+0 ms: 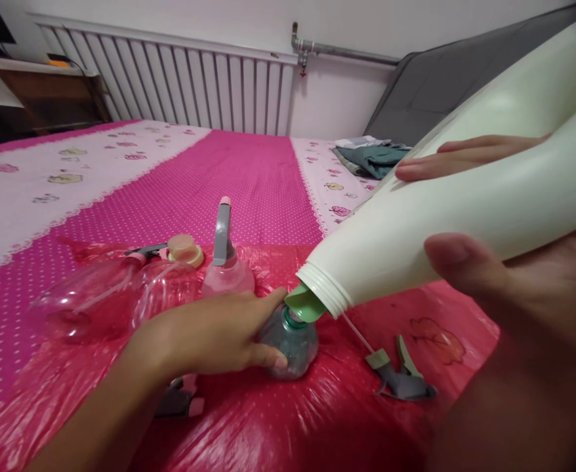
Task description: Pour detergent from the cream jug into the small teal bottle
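My left hand [219, 331] is wrapped round a small green translucent bottle [292, 351], which stands upright on red plastic sheeting. With my right hand [494, 269] I grip a big cream-white jug [391, 242], tilted so that its threaded mouth sits just above the small bottle's neck. A green spout [305, 303] in the jug's mouth reaches down to the bottle's opening. Whether liquid is flowing, I cannot tell. Right of the bottle lies a grey and green spray trigger head [401, 377] with a thin tube. Beyond my left hand stands a pink spray bottle [227, 272] with a grey trigger.
Clear pink bottles [88, 301] lie on the red sheet [268, 426] at left, with a yellowish cap [184, 249] near them. Another grey and pink spray head [177, 400] is partly behind my left forearm. Folded clothes [374, 157] lie on the bed, before a grey headboard [445, 78].
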`<state>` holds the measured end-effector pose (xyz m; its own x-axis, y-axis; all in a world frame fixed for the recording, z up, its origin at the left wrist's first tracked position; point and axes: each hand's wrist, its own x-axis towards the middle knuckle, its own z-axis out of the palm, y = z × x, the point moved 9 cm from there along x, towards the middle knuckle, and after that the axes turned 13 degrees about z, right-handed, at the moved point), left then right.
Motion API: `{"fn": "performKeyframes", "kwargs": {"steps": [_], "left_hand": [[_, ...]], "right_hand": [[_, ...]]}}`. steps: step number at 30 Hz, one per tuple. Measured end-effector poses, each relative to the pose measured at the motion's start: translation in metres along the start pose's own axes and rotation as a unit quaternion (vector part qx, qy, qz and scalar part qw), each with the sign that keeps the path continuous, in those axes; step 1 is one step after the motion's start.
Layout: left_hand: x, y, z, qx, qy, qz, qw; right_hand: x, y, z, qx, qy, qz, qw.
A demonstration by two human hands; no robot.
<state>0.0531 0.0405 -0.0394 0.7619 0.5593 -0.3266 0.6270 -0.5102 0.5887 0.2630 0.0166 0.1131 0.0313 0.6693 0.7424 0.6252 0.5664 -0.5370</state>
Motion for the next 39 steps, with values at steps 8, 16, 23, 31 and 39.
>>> {"fn": "performKeyframes", "kwargs": {"steps": [8,16,23,31,39], "left_hand": [[0.0001,-0.0011,0.0016,-0.009,0.002,0.005,1.0],[0.0004,0.0013,0.0007,0.001,0.007,0.014,1.0],[0.0004,0.0024,0.0017,-0.006,0.002,0.015,1.0],[0.0,0.0007,0.0013,-0.006,0.003,0.006,1.0],[0.0001,-0.0028,0.0014,0.004,0.002,-0.008,1.0]], "right_hand": [[0.0018,-0.0015,0.0,0.0,-0.001,-0.006,1.0],[0.0011,-0.0014,-0.001,0.003,0.002,0.002,1.0],[0.0002,-0.0022,-0.0018,-0.002,-0.007,-0.014,1.0],[0.0008,-0.0027,-0.0002,0.0,-0.007,-0.01,1.0],[0.0014,-0.0021,0.0013,-0.01,-0.011,-0.007,1.0]]}}
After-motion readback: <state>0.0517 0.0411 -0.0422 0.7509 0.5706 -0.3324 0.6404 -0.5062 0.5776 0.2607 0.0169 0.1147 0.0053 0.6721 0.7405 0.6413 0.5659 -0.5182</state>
